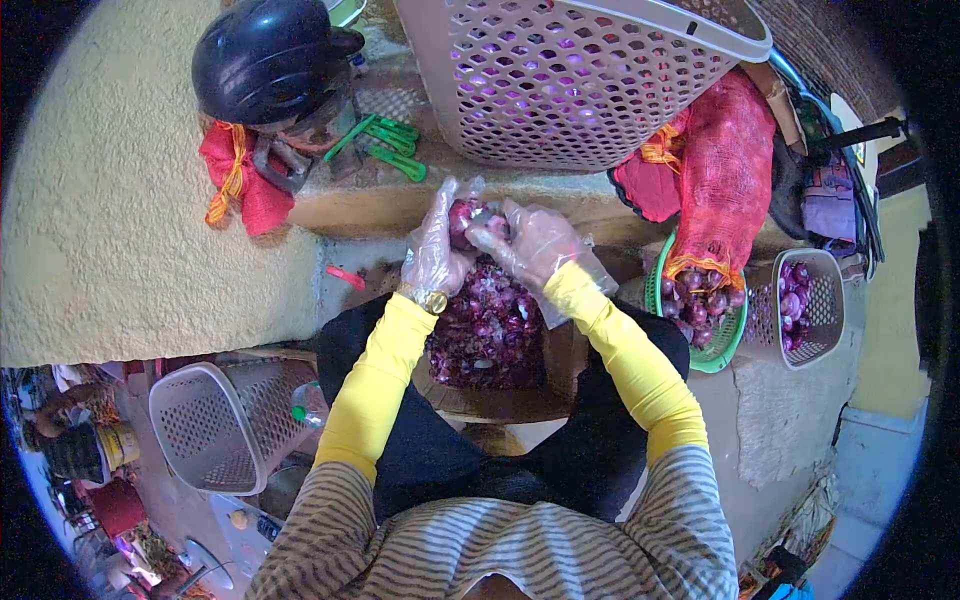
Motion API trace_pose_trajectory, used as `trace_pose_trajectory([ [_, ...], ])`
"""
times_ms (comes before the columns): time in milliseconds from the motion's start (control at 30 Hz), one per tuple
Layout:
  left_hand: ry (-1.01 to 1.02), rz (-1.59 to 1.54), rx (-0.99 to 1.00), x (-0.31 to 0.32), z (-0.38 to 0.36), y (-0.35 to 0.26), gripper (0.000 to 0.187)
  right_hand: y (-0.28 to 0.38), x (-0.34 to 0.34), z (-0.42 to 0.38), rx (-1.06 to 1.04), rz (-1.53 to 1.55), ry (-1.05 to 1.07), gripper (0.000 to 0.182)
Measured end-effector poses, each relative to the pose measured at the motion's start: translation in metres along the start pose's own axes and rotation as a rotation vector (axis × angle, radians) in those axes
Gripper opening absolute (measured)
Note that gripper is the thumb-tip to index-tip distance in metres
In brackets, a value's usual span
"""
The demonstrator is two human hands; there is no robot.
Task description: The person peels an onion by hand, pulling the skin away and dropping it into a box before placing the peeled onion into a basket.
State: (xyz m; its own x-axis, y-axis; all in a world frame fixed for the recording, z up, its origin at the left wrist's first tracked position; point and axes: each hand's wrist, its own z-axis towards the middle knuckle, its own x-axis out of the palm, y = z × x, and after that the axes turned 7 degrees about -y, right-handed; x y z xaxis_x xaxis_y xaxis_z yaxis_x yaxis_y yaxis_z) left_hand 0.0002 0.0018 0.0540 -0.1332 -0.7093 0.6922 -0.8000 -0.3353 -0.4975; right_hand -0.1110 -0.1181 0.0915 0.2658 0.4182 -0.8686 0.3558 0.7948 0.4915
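Note:
A purple-red onion (461, 222) is held up in my left hand (434, 250), whose gloved fingers wrap round its side. My right hand (545, 245), also in a clear plastic glove, has its thumb and fingers closed together against the onion. A small greyish piece shows at those fingertips; I cannot tell what it is. Just below both hands, between my knees, stands a brown box (500, 404) filled with purple onions and loose skins (487, 330).
A tall perforated basket (590, 110) stands on the ledge ahead, near several green-handled tools (395, 145) and a dark helmet (268, 60). At right, a red mesh sack (728, 170) spills onions into a green basket (655, 290), beside another basket (762, 305). One more basket (205, 425) lies left.

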Motion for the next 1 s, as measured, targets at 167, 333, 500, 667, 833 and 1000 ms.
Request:
trace_pose_trajectory([
  [167,-0.01,0.011,-0.003,-0.005,0.001,-0.003,0.047,-0.002,0.005,0.0,-0.104,0.064,0.032,0.069],
  [333,0.142,0.103,0.199,-0.012,-0.007,-0.007,0.058,0.001,-0.01,-0.006,-0.286,0.019,0.207,0.063],
  [500,0.001,-0.096,0.0,-0.005,-0.003,-0.019,0.054,-0.001,-0.019,-0.014,-0.239,-0.069,0.404,0.061],
  [667,0.062,-0.172,-0.052,-0.017,0.004,-0.019,0.047,0.0,-0.01,-0.017,-0.089,-0.174,0.479,0.064],
  [833,0.021,-0.173,-0.027,-0.014,0.001,-0.019,0.04,-0.019,0.0,-0.018,-0.173,-0.114,0.389,0.065],
  [1000,0.061,-0.167,0.04,-0.024,0.007,-0.016,0.039,0.003,-0.04,-0.021,-0.231,-0.199,0.529,0.065],
])
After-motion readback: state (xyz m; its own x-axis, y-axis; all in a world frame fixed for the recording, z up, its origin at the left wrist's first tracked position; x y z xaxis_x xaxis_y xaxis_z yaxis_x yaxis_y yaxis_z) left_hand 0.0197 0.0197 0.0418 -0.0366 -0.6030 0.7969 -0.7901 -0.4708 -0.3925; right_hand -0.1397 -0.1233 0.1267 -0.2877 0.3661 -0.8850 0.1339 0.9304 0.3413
